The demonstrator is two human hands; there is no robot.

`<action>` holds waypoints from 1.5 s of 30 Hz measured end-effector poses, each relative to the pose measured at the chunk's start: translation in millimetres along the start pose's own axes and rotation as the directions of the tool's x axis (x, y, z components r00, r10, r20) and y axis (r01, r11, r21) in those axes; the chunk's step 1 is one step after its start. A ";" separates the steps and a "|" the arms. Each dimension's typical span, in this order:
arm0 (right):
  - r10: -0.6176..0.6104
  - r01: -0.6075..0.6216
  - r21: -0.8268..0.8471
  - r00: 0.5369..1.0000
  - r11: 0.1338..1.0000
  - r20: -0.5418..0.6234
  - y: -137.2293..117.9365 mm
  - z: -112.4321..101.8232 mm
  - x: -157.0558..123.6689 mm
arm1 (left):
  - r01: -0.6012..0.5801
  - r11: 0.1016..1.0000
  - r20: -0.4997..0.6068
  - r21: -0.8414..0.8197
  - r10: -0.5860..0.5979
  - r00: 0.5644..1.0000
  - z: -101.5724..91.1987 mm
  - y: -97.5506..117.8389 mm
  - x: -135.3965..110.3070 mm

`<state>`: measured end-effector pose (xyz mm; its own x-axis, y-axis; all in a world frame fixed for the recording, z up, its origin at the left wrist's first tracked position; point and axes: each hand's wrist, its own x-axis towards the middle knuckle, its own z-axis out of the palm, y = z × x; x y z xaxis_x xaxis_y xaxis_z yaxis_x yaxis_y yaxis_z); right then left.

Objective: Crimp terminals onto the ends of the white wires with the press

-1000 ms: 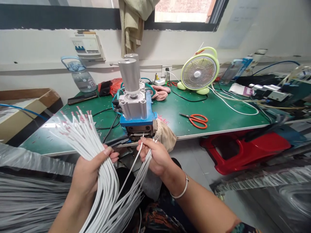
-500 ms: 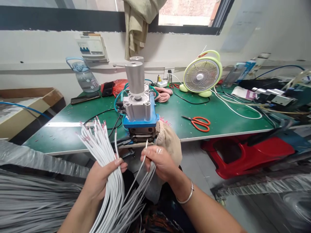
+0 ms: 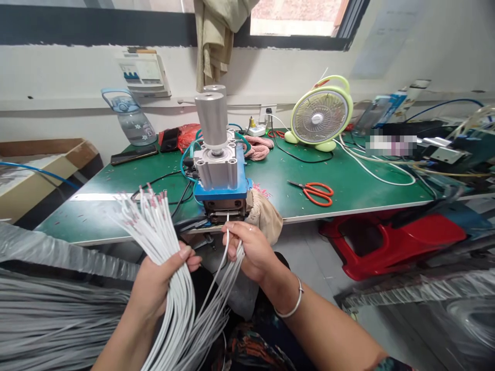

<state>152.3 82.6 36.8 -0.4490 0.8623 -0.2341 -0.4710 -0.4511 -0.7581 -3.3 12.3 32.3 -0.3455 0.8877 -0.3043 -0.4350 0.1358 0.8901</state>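
Observation:
My left hand (image 3: 160, 281) is closed round a thick bundle of white wires (image 3: 149, 226) whose red-tipped ends fan up and left over the table edge. My right hand (image 3: 249, 250) grips a smaller bunch of white wires (image 3: 222, 288) and pinches one wire, its end pointing up into the jaw of the blue press (image 3: 220, 193) at the table's front edge. A silver cylinder (image 3: 211, 121) stands on top of that press. Both bundles hang down toward my lap.
Orange scissors (image 3: 317, 192) lie on the green table (image 3: 348, 185). A green fan (image 3: 319, 116), a water bottle (image 3: 129, 121), a phone (image 3: 133, 154) and cables sit at the back. More grey-white wires (image 3: 46, 319) lie at the left, a red stool (image 3: 386, 239) under the table.
My right hand rose from below the press and brought one wire end up to its jaw. The left bundle shifted slightly left.

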 end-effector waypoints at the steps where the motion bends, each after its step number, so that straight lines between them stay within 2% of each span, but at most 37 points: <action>1: 0.004 -0.003 0.036 1.000 0.999 -0.019 -2.3 0.9 1.3 | -0.014 0.999 -0.034 -0.035 0.013 0.999 -1.0 3.7 1.2; 4: -0.002 0.008 0.107 0.998 0.994 -0.060 -5.8 2.8 5.0 | -0.050 0.993 -0.105 -0.102 0.039 0.994 -2.8 13.3 2.5; 7: -0.022 0.029 0.104 0.998 0.994 -0.059 -4.4 1.1 7.2 | -0.036 0.989 -0.110 -0.141 0.020 0.994 -3.2 16.5 0.8; 10: -0.053 0.053 0.058 0.999 0.997 0.001 -0.7 -6.0 6.9 | 0.007 0.985 -0.075 -0.170 -0.020 0.997 -2.2 12.4 -1.6; 13: -0.061 0.068 -0.058 0.992 0.996 0.110 1.4 -14.7 2.2 | 0.060 0.987 -0.065 -0.149 -0.071 0.995 -1.1 4.2 -3.0; 15: -0.050 0.074 -0.145 0.985 0.987 0.164 1.5 -18.6 -3.1 | 0.081 0.991 -0.046 -0.107 -0.086 0.995 -1.4 -1.7 -3.5; 18: -0.038 0.073 -0.198 0.984 0.977 0.174 1.3 -20.6 -10.1 | 0.080 0.996 0.033 -0.032 -0.079 0.996 -3.3 -9.8 -4.2; 22: -0.032 0.059 -0.159 0.985 0.986 0.167 5.0 -18.1 -11.9 | -0.009 0.989 0.115 0.144 -0.007 0.993 -3.2 -18.9 -6.5; 26: -0.014 0.058 -0.222 0.981 0.973 0.193 12.4 -12.3 -7.1 | -0.095 0.917 0.235 0.388 0.001 0.972 0.1 -24.6 -9.4; 28: -0.011 0.044 -0.213 0.988 0.976 0.155 14.0 -9.1 -4.1 | -0.112 0.899 0.234 0.424 0.010 0.972 0.3 -24.9 -10.2; 30: -0.018 0.030 -0.130 0.996 0.991 0.092 12.6 -5.9 -1.1 | -0.065 0.928 0.142 0.367 0.013 0.990 -1.4 -23.3 -9.8; 33: -0.005 0.005 0.007 1.000 1.000 0.008 6.5 -1.2 3.5 | 0.035 0.983 0.003 0.178 -0.036 0.999 -6.8 -19.1 -6.4; 37: 0.005 -0.001 0.101 0.999 0.995 -0.034 -0.1 1.7 8.9 | 0.050 0.998 -0.069 0.043 -0.047 0.997 -14.1 -15.2 -0.1; 41: -0.036 0.036 0.058 0.999 0.998 0.002 0.8 -3.5 10.1 | 0.083 0.996 -0.062 -0.012 -0.084 0.995 -17.5 -16.1 2.6; 45: -0.051 0.063 -0.112 0.993 0.992 0.108 3.4 -13.0 4.1 | 0.130 0.991 -0.066 -0.019 -0.131 0.989 -19.5 -19.2 3.1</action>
<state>158.7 87.6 25.4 -0.5038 0.8542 -0.1286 -0.4101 -0.3675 -0.8347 -12.3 3.9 7.7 -0.3392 0.8315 -0.4400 -0.4922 0.2418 0.8362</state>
